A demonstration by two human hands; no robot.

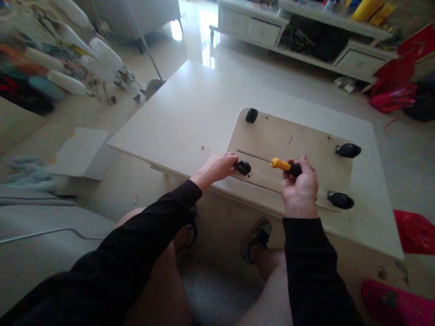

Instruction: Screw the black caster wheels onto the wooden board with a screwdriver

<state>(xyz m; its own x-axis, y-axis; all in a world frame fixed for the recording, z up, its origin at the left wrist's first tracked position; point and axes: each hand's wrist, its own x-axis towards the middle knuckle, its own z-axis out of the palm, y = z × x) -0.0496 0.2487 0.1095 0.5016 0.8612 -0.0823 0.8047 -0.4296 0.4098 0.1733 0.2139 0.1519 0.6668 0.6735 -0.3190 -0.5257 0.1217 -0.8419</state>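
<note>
A flat wooden board [272, 140] with rounded corners lies on the white table, with black caster wheels at its corners. At the near left corner, my left hand [219, 167] is closed with its fingertips against one caster wheel [244, 168]. My right hand [299, 185] grips a screwdriver [280, 164] by its yellow and black handle, palm turned up. The screwdriver's long shaft points left over the board, its tip a little above that caster in the view. Other casters sit at the far left [252, 115], far right [348, 150] and near right [340, 200].
The white table [176, 108] stretches left and behind the board. A white box [80, 153] stands on the floor at left. A TV cabinet [249, 29] runs along the back. Red bags [390, 93] lie at right. My legs are below the table's near edge.
</note>
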